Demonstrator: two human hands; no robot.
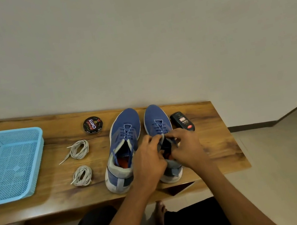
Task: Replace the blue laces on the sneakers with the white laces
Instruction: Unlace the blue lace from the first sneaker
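Head view: my left hand (pixel 147 158) and right hand (pixel 186 148) pinch the right sneaker's (pixel 159 130) blue lace (pixel 159 127) at its collar; unthreading, I judge, comes next.

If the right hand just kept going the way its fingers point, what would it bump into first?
The right hand points leftward across the right sneaker, so it would probably meet the left hand first, right beside it at the collar. Depth is hard to judge.

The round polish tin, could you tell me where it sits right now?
In the head view, the round polish tin sits near the table's back edge, left of the left sneaker, behind the white laces.
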